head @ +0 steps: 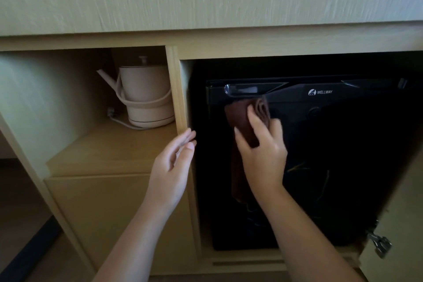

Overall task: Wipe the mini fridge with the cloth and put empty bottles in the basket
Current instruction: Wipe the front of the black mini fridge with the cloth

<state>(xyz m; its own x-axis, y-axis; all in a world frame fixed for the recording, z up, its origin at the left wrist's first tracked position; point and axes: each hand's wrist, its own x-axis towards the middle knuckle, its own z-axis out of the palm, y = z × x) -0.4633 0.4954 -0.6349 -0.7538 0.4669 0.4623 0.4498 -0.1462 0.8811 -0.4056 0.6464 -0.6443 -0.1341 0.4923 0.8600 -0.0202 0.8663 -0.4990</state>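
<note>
Head view: right grip pinches brown cloth flat against mini fridge door, below handle, for wiping. Left grip spread, empty, beside cabinet divider, likely steadying. Bottles, basket unseen.

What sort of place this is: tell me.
Probably a hotel room: a built-in wooden cabinet holds a small black fridge in one bay and a kettle on the shelf beside it. The right hand holds a cloth on the fridge.
</note>
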